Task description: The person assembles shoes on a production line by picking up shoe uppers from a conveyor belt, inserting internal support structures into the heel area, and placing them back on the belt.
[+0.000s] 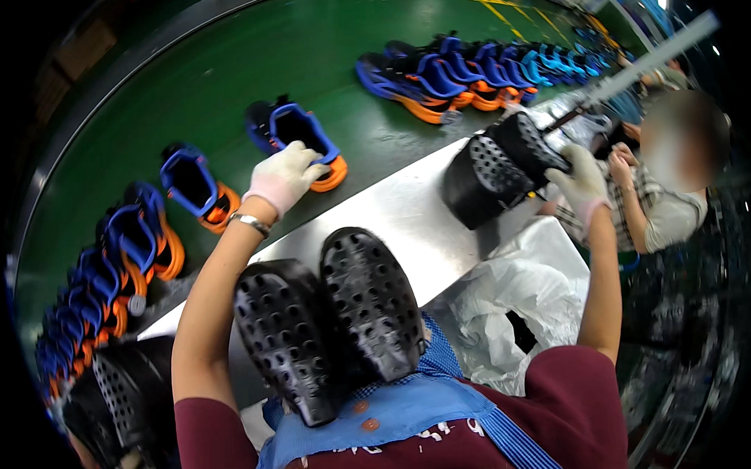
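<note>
Shoe (321, 139), the blue and orange one, sat on the green table (205, 83) with the left hand (287, 178) right at its heel end, gloved fingers bent near the collar. Can't tell if that grip was tight or just resting. Right hand (580, 182) was at the edge of some black blocks (483, 174) on the metal bench (412, 204), hold unclear too. Two more holed blocks (369, 301) were in front of the apron (382, 424), and other shoes (131, 235) lined up either side.

On the green tabletop (197, 92), blue-and-orange shoes (192, 181) are lined up either side of the left hand (284, 176), one touched by it.
</note>
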`<action>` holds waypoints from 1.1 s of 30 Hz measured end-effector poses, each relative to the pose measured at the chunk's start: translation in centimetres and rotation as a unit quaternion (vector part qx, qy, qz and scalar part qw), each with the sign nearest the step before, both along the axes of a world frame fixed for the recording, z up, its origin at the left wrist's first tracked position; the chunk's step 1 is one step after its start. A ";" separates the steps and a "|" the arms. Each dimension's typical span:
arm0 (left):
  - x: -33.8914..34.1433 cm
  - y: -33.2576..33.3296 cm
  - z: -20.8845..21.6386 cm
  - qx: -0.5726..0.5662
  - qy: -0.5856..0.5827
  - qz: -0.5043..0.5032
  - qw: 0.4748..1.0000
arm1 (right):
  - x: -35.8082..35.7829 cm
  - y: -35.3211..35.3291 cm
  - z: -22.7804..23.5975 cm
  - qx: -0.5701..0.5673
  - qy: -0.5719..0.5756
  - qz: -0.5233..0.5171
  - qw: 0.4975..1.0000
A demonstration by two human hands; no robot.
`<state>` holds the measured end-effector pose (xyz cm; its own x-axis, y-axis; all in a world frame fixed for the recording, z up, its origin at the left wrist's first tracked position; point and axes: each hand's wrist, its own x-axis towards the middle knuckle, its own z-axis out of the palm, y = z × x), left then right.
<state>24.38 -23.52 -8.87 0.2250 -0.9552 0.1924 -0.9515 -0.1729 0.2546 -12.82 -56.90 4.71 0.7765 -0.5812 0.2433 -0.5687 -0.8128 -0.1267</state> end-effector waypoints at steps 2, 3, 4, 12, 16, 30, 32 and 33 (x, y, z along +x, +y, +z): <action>-1.1 0.9 1.2 0.065 0.056 0.103 0.991 | -0.9 -0.1 0.5 0.019 -0.044 -0.064 0.997; -1.3 1.8 1.5 0.076 0.072 0.124 0.987 | -1.2 -0.2 1.2 -0.028 -0.056 -0.036 0.997; -1.6 2.8 1.5 0.066 0.085 0.132 0.985 | -0.4 1.4 2.3 -0.031 -0.092 -0.032 0.995; -2.3 8.0 2.5 -0.024 0.171 0.109 0.979 | 12.1 14.7 4.3 0.126 -0.117 0.196 0.965; -4.4 8.1 7.1 -0.163 0.514 0.119 0.834 | 18.2 19.1 3.4 0.169 -0.074 0.314 0.931; -4.7 9.5 2.9 -0.348 0.812 0.027 0.468 | 25.5 25.6 2.3 0.135 0.163 0.354 0.911; -4.4 9.4 2.0 -0.340 0.805 0.064 0.482 | 25.7 25.6 1.6 0.115 0.169 0.341 0.917; -4.6 9.2 2.3 -0.334 0.799 0.085 0.494 | 25.8 25.7 1.8 0.125 0.208 0.313 0.918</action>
<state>19.76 -14.29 -6.61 0.6650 -0.7399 -0.1018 0.5689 0.4136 0.7108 12.95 -31.24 6.53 0.9729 0.0138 -0.2306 -0.0409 -0.9722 -0.2306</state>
